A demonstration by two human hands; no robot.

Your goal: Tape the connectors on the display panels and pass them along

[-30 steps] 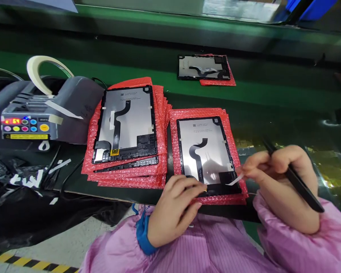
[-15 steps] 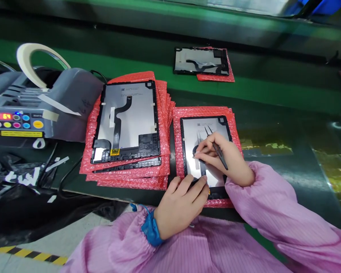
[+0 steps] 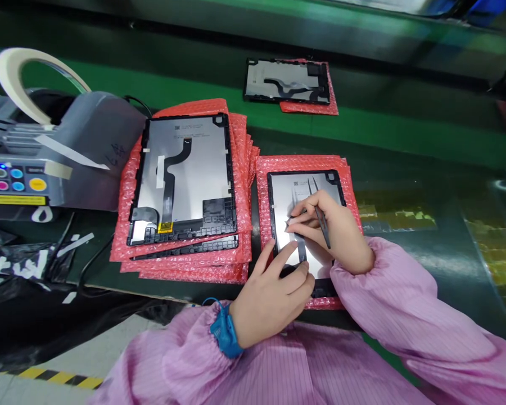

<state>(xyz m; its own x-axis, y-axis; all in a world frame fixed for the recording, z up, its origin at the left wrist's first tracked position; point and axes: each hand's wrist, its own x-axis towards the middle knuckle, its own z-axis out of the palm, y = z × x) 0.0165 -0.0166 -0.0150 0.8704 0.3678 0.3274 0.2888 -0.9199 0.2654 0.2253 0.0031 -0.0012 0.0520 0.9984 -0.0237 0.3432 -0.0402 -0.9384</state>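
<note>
A tablet display panel (image 3: 280, 188) with a silver back and black frame lies on a red bubble-wrap bag (image 3: 349, 185) in front of me. My right hand (image 3: 341, 233) holds black tweezers (image 3: 322, 225), their points upward. Its thumb and index fingertips meet low over the panel, and whatever is between them is too small to tell. My left hand (image 3: 272, 301) rests with fingers spread on the panel's lower part, fingertips touching the black flex cable (image 3: 301, 248). Part of that cable is hidden by both hands. A blue wrist strap (image 3: 226, 333) circles my left wrist.
To the left is a stack of red bubble-wrap bags (image 3: 243, 169) topped by another display panel (image 3: 202, 169). Beyond it stands a grey tape dispenser (image 3: 96, 152) with a tape roll (image 3: 8, 73). A further panel (image 3: 257, 79) lies at the back. Tape scraps (image 3: 21, 267) cling to black plastic.
My left fingers have spread, the index finger reaching up along the cable. My right hand stays at nearly the same spot with the tweezers. The view has shifted slightly.
</note>
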